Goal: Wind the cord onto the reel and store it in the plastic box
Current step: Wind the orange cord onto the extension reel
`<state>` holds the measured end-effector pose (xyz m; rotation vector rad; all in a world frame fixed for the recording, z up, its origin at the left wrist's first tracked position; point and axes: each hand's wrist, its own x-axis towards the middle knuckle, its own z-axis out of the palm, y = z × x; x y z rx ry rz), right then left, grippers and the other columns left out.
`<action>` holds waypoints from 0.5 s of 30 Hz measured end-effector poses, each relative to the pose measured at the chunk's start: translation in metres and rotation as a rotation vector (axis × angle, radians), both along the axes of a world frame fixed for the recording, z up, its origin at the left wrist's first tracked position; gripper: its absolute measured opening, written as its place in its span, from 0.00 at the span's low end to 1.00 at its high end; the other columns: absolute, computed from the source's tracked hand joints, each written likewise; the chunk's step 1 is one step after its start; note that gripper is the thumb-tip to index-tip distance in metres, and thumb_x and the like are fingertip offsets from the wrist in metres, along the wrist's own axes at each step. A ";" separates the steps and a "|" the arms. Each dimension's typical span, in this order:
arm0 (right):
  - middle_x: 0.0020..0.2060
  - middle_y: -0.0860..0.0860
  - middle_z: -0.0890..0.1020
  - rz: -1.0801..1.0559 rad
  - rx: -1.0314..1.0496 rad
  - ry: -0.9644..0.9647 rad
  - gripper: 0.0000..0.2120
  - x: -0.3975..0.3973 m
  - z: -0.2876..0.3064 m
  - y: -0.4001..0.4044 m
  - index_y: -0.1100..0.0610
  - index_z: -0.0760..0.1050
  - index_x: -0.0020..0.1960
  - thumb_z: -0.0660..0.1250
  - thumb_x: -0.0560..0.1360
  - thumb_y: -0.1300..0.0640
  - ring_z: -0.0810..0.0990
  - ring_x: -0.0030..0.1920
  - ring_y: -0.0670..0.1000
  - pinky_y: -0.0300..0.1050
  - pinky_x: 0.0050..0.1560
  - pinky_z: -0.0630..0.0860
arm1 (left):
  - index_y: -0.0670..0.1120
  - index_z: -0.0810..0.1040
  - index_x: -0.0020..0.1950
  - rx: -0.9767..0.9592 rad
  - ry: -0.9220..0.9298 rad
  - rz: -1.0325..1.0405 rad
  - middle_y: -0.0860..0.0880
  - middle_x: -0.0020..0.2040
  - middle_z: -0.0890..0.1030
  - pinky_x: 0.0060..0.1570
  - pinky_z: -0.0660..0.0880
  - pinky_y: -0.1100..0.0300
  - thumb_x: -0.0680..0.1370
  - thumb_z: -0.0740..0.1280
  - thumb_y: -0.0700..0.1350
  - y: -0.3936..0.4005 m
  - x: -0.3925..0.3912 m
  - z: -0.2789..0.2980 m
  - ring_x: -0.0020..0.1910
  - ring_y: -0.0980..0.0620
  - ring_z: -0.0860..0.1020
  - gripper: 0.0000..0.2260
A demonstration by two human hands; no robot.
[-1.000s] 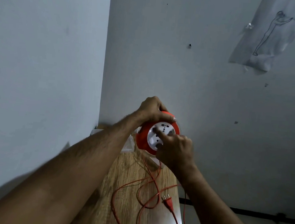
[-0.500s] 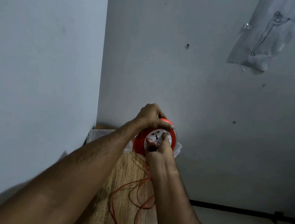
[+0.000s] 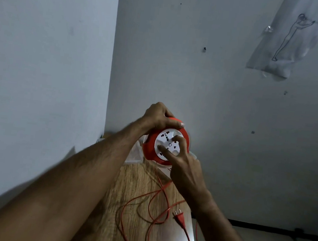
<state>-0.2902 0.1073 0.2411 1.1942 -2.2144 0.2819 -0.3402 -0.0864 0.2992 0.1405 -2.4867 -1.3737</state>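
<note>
head view: left hand (image 3: 159, 117) grips round orange plastic reel (image 3: 150, 146) by its rim, raised over wooden worktop's (image 3: 137, 185) far end. right hand's fingertips (image 3: 177, 140) press its white socket face (image 3: 166, 144). thin orange cord (image 3: 161, 204) looks limp, tangle-prone; reel rigid, light.

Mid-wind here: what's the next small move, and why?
Probably keep turning the white face of the reel with the right hand while the left hand steadies the rim: loops of cord and the plug lie loose on the table.
</note>
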 end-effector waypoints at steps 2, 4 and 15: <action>0.68 0.68 0.72 -0.018 0.090 0.030 0.33 -0.005 0.002 0.004 0.51 0.74 0.73 0.74 0.69 0.65 0.81 0.34 0.53 0.40 0.29 0.71 | 0.48 0.90 0.47 -0.010 -0.019 -0.025 0.50 0.42 0.89 0.46 0.86 0.51 0.67 0.82 0.57 0.002 0.001 0.001 0.38 0.54 0.88 0.16; 0.67 0.70 0.74 -0.059 0.152 0.079 0.32 -0.008 0.004 0.004 0.51 0.74 0.73 0.76 0.70 0.61 0.82 0.32 0.54 0.40 0.27 0.71 | 0.48 0.90 0.48 -0.021 -0.041 -0.052 0.49 0.43 0.89 0.46 0.87 0.51 0.67 0.82 0.57 0.006 0.002 0.002 0.38 0.53 0.88 0.16; 0.42 0.59 0.87 -0.105 -0.127 0.014 0.27 -0.022 -0.001 -0.016 0.53 0.80 0.65 0.79 0.68 0.49 0.85 0.32 0.54 0.43 0.35 0.81 | 0.47 0.90 0.50 -0.135 -0.021 -0.010 0.49 0.46 0.89 0.47 0.86 0.53 0.68 0.81 0.59 0.010 0.001 0.004 0.40 0.53 0.87 0.19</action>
